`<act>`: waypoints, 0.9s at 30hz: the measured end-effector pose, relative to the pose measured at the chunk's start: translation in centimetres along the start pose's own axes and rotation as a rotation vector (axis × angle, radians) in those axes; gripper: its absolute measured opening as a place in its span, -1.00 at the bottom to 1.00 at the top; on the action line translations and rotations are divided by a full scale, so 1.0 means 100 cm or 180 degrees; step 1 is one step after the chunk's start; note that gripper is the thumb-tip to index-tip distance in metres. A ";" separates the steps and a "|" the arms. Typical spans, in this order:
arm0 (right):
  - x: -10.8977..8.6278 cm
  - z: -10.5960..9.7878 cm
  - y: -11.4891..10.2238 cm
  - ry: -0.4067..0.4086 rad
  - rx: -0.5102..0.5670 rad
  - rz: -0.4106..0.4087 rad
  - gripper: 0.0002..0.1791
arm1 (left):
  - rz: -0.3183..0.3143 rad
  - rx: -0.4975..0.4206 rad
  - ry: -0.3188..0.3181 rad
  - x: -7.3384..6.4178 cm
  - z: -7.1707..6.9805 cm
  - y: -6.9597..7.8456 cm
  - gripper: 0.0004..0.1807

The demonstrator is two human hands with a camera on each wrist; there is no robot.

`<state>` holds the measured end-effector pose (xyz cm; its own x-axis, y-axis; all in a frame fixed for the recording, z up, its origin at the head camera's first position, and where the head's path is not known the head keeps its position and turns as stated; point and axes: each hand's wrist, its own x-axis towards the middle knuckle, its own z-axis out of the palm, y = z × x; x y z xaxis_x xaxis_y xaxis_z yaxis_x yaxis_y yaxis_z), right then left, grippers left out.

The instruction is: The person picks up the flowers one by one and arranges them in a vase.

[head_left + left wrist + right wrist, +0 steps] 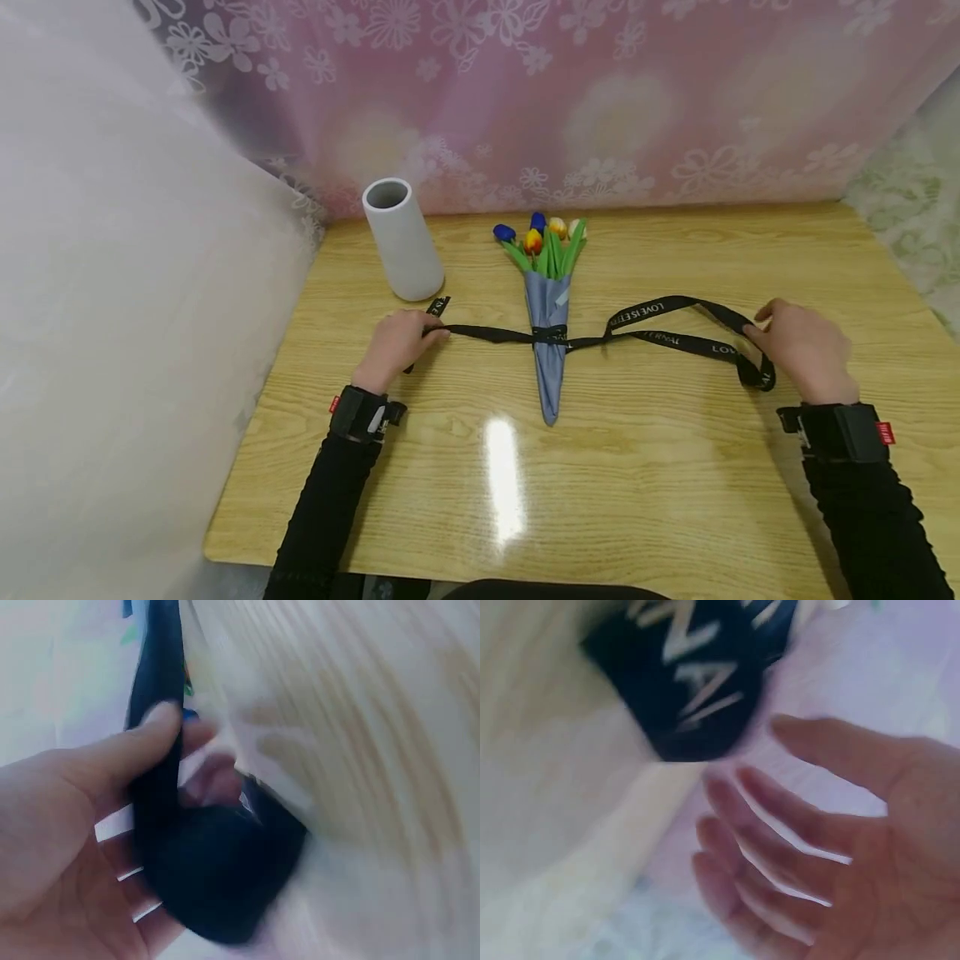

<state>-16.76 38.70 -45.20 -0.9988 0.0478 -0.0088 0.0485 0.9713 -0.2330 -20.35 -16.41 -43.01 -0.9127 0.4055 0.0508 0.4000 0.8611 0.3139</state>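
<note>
A small bouquet of tulips (533, 242), blue, orange-yellow and white, lies in blue-grey wrapping (551, 379) on the table. Round the wrapping's middle goes a black ribbon (487, 334) printed with light lettering. On the left, thumb and fingers of my left hand (393, 346) pinch one end of it, pulled fairly straight; the ribbon tail (225, 877) curls below them in the left wrist view. To the right the ribbon runs out in a long loop (675, 304). My right hand (806, 350) is at that loop's far end, its fingers loosely spread beside the lettered ribbon (697, 682) in the right wrist view.
A white vase (408, 250) stands at the back left, behind my left hand. The wooden table (637, 483) meets a pink flowered curtain (525, 108) at its back edge and a white sheet-like surface (135, 292) on the left.
</note>
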 end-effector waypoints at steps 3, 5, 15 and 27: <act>0.025 0.029 0.002 0.0749 0.0122 -0.0478 -0.50 | 0.0197 -0.0157 0.0053 0.006 -0.005 0.016 -0.53; 0.034 0.027 -0.027 0.0894 0.0193 -0.0849 -0.51 | 0.0393 -0.0291 0.0134 0.015 -0.009 0.034 -0.53; 0.012 0.002 -0.218 0.0040 0.0339 -0.2270 -0.83 | 0.0549 0.0186 -0.0222 0.055 0.010 0.114 -0.86; 0.017 0.028 -0.232 0.0026 0.0315 -0.2179 -0.84 | 0.0516 0.0163 -0.0454 0.061 0.026 0.110 -0.90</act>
<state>-19.56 15.61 -42.56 -0.8044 -0.5665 0.1790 -0.5938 0.7576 -0.2711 -21.34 -3.65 -41.73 -0.8165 0.5760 -0.0391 0.5476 0.7940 0.2639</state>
